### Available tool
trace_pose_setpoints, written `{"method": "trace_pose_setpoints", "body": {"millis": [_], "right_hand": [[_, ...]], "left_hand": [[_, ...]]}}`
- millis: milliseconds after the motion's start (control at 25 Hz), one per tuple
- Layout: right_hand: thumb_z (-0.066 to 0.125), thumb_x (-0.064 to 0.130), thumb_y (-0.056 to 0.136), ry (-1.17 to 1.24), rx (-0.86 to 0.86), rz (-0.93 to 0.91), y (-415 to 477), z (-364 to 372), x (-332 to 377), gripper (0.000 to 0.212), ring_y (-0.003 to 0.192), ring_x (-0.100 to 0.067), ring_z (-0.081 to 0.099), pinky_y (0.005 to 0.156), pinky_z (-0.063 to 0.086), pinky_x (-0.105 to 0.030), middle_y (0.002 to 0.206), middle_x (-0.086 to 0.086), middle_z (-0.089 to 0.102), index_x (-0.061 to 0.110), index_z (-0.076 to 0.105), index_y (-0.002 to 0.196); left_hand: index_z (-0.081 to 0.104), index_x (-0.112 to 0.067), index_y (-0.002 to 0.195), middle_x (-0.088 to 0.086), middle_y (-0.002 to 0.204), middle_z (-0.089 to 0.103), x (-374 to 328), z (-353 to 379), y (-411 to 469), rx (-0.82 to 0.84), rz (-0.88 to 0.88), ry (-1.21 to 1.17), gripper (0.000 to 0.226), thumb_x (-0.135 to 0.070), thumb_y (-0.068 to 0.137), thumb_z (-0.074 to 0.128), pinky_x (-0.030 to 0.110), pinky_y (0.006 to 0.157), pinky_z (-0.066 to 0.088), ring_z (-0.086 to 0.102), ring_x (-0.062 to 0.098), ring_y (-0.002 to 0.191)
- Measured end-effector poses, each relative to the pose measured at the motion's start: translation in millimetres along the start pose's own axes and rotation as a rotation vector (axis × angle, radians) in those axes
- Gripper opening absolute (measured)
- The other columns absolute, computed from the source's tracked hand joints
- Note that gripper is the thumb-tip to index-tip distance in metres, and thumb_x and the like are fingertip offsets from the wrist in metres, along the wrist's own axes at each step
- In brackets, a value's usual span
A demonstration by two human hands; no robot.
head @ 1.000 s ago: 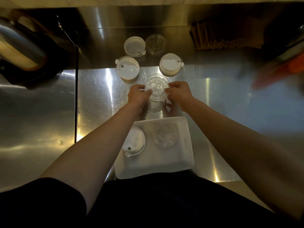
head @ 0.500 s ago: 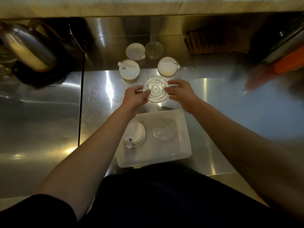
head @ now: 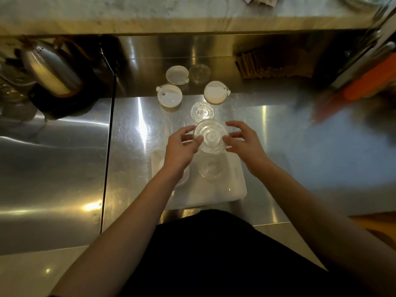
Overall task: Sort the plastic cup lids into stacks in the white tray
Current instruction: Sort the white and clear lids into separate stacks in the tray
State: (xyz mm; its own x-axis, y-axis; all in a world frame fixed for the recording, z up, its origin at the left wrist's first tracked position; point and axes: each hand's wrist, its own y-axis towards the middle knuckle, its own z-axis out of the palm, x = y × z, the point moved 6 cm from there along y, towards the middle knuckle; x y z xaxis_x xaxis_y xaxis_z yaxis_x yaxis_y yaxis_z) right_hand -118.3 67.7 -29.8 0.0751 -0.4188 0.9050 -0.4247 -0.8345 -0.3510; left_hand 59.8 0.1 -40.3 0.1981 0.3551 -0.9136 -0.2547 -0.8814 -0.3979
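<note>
A clear plastic lid (head: 211, 136) hangs over the far edge of the white tray (head: 227, 192). My left hand (head: 182, 147) pinches its left rim and my right hand (head: 243, 143) holds its right rim with the thumb, the other fingers arched above. In the tray lies another clear lid (head: 211, 170); a white lid (head: 184, 177) beside it is mostly hidden under my left wrist. A further clear lid (head: 202, 112) lies on the steel counter just beyond my hands. Behind it sit three white lids (head: 169, 98) (head: 215, 92) (head: 177, 75) and one more clear lid (head: 199, 71).
A metal kettle (head: 51, 69) on a dark base stands at the back left, past a seam in the counter (head: 107, 146). Brown paper items (head: 274, 65) are stacked at the back right, with an orange object (head: 370, 82) further right. A stone ledge (head: 171, 16) runs along the back.
Both hands have drawn back toward the tray with one clear lid lifted between them. Another clear lid is left lying on the counter where they were.
</note>
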Motion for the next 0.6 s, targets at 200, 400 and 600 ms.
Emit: {"method": "trace_pose_setpoints", "body": {"millis": [200,400,600], "right_hand": [[0.065,0.019,0.091,-0.087,-0.002,-0.042,-29,-4,-18,0.034,0.089,-0.014,0.066,0.070,0.059,-0.026,0.103,0.000,0.062,0.030,0.058,0.122],[0.064,0.021,0.090,-0.213,-0.015,-0.071,-35,1,-32,0.033,0.087,-0.015,0.067,0.076,0.060,-0.031,0.107,-0.003,0.062,0.033,0.057,0.120],[0.060,0.020,0.091,-0.492,-0.037,-0.154,-36,7,-32,0.035,0.088,-0.019,0.066,0.082,0.057,-0.035,0.112,-0.007,0.062,0.024,0.053,0.126]], "left_hand": [[0.065,-0.022,0.122,-0.004,0.106,0.066,24,0,-27,-0.006,0.005,0.053,0.037,-0.027,0.086,0.072,0.037,0.083,0.060,0.069,0.017,0.096],[0.067,-0.023,0.119,-0.002,0.101,0.069,43,-1,-28,-0.001,-0.037,0.118,0.030,-0.023,0.089,0.068,0.044,0.089,0.058,0.068,0.017,0.094],[0.058,-0.024,0.131,0.006,0.112,0.070,59,4,-27,0.041,-0.113,0.207,0.041,-0.023,0.090,0.063,0.048,0.100,0.050,0.066,0.023,0.104]]}}
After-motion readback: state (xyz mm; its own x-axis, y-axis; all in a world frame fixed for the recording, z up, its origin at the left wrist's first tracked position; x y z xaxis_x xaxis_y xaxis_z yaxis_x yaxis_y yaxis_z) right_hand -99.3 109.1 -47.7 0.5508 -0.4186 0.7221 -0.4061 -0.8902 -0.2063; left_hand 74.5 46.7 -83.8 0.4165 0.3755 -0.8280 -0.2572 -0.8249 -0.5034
